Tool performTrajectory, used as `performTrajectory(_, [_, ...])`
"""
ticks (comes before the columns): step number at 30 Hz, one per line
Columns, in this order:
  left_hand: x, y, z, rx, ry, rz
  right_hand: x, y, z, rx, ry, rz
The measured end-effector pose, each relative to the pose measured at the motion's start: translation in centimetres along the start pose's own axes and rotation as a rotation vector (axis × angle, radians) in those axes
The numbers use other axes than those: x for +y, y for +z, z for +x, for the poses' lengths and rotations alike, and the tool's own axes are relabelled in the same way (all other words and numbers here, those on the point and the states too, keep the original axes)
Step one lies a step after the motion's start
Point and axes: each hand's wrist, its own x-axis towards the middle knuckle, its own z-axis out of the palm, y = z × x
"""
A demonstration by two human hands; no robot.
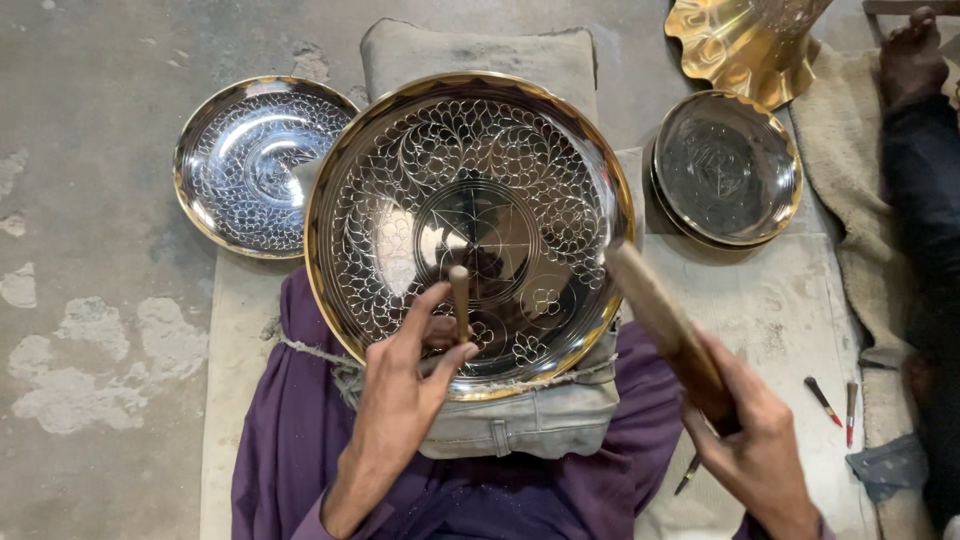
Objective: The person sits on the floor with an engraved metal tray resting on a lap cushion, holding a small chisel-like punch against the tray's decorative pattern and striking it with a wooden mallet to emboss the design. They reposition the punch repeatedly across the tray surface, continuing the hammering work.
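Observation:
A large round brass plate (400, 130) with fine engraved leaf and flower patterns rests on a padded cloth in my lap. My left hand (405, 390) grips a thin wooden-handled chisel (460, 300), held upright with its tip on the plate's lower middle. My right hand (750, 440) is closed around a wooden mallet (655, 305), raised and tilted to the right of the chisel, over the plate's right rim.
Another engraved plate (235, 165) lies on the concrete floor at left. A darker stack of plates (725, 170) sits at right, with a fluted brass piece (735, 45) behind it. Small tools (822, 398) lie on the mat. Another person's foot (910, 55) is at upper right.

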Motion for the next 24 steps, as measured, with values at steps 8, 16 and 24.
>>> performTrajectory(8, [0.6,0.7,-0.4,0.008,-0.067,0.023,-4.3,-3.1,7.7,-0.116,-0.232,-0.088])
performTrajectory(16, [1.5,0.4,-0.8,0.028,-0.036,0.023,-7.7,-3.6,13.5,-0.177,-0.289,-0.234])
performTrajectory(24, [0.6,0.9,-1.1,0.078,-0.093,0.007,-8.8,-2.5,16.0,-0.399,-0.373,-0.550])
